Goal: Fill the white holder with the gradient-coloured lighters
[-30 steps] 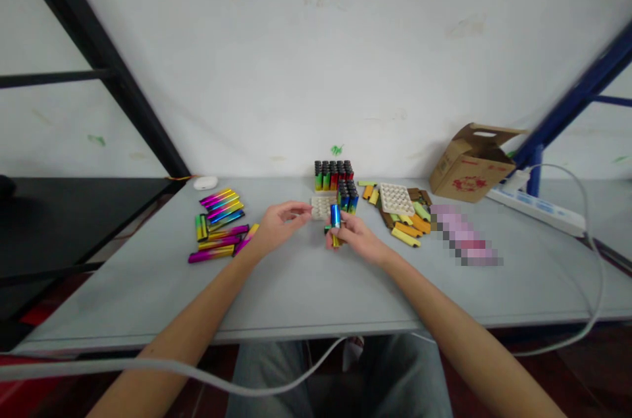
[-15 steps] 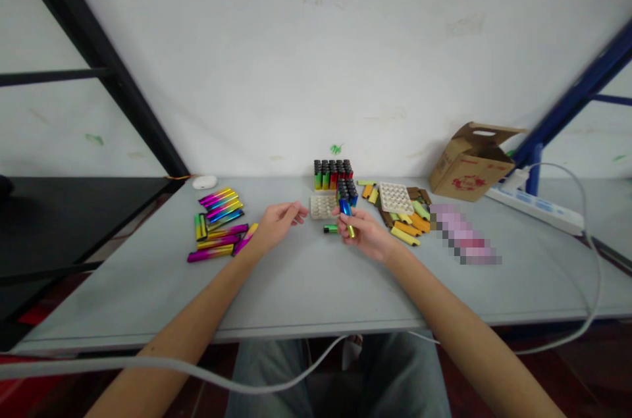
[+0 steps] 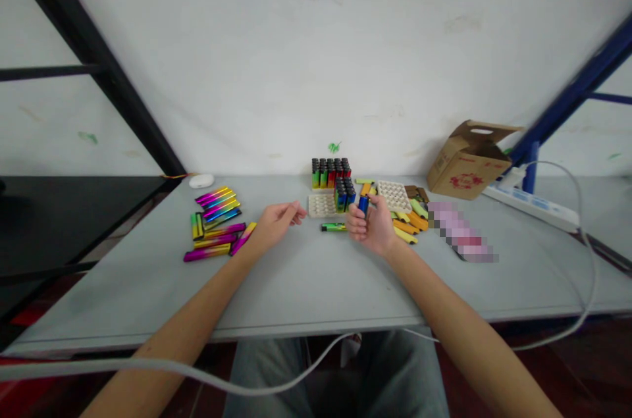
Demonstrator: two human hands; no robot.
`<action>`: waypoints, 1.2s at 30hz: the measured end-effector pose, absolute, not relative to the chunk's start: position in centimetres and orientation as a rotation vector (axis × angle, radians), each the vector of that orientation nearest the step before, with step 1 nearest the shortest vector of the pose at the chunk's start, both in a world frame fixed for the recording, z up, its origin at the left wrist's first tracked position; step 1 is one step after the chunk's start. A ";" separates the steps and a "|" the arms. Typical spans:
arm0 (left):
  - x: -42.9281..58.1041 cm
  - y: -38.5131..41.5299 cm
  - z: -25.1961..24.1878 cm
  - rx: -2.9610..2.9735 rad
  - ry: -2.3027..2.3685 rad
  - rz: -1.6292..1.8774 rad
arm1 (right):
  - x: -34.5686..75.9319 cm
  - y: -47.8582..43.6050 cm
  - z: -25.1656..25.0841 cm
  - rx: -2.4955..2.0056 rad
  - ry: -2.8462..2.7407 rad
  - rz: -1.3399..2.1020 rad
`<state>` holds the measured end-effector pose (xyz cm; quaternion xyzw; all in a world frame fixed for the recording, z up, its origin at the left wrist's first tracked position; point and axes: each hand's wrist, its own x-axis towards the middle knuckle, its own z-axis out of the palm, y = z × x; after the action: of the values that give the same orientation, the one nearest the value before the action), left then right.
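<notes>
My right hand [image 3: 370, 227] is closed around a blue metallic lighter [image 3: 363, 205], whose top sticks out above my fingers. It is next to a block of upright blue lighters [image 3: 344, 195] and a white moulded tray [image 3: 394, 196]. My left hand [image 3: 276, 220] rests open and empty, a little left of a beige moulded tray [image 3: 322, 205], apart from it. A green lighter [image 3: 334, 227] lies flat on the table between my hands. Behind the trays stands a block of upright green and red lighters [image 3: 330, 174].
Rainbow-coloured metallic lighter sleeves [image 3: 212, 220] lie left of my left hand on the grey table [image 3: 306, 286]. Yellow and orange sleeves [image 3: 405, 224] are heaped right of my right hand. Further right are a pixelated patch [image 3: 461, 232], a cardboard box [image 3: 467, 168] and a power strip [image 3: 530, 205].
My right hand has moved right, and the blue lighter now stands upright in my closed fingers. My left hand has drawn back from the beige tray and opened. The green lighter is fully visible.
</notes>
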<state>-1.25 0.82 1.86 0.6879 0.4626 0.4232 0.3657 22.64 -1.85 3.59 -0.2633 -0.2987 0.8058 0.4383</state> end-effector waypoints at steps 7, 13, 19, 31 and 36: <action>-1.2 0.7 1.9 1.788 1.203 1.057 | 22.5 -1.9 3.6 -0.670 -0.821 1.961; -1.2 0.8 1.8 1.782 1.214 1.056 | 21.8 -2.1 3.7 -0.717 -0.854 1.941; -1.2 0.8 1.8 1.792 1.214 1.049 | 21.6 -2.1 3.6 -0.731 -0.849 1.923; -1.1 0.7 1.8 1.764 1.226 1.054 | 21.4 -2.4 3.8 -0.716 -0.895 1.943; -1.0 0.6 1.9 1.763 1.217 1.066 | 21.3 -2.3 3.8 -0.702 -0.915 1.941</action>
<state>-1.03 0.61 1.93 0.6857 0.4734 0.4147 0.3656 21.32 -2.34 3.76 -0.2812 -0.3664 0.7770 0.4277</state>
